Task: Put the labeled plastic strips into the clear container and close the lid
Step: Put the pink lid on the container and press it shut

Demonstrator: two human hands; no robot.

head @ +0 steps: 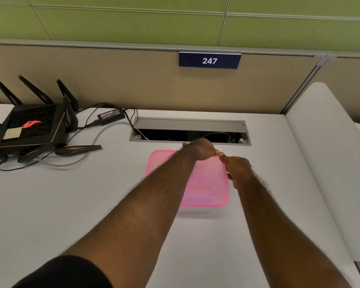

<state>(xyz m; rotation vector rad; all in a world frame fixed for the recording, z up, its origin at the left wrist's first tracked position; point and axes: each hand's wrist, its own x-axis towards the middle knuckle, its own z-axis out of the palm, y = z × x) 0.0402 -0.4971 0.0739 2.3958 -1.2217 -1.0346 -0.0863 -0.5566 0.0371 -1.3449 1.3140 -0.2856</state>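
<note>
Head view looks down on a white desk [195, 246] where a translucent pink rectangular plastic lid [208, 183] lies over a clear container that is almost wholly hidden beneath it; only a faint edge of the container [197, 209] shows under the lid's near rim. Faint marks show through the pink plastic, too blurred to read, and whether they are the labeled strips cannot be told.

Both bare forearms reach forward over the desk. Left hand [201, 149] is curled at the lid's far edge, fingers bent down and together on the rim. Right hand [237, 170] sits at the lid's far right corner, fingers closed on its edge, thumb tip nearly touching the left hand. The left forearm crosses over the lid and hides much of its left half.

On the beige partition behind hangs a dark blue plate [210, 60] with white figures "247". Just beyond the hands lies an open grey cable hatch [189, 123] sunk in the desk, with cables inside. At far left stands a black router [29, 125] with several antennas and a glowing red logo, and beside it a black power adapter [111, 116] whose label is unreadable.
</note>
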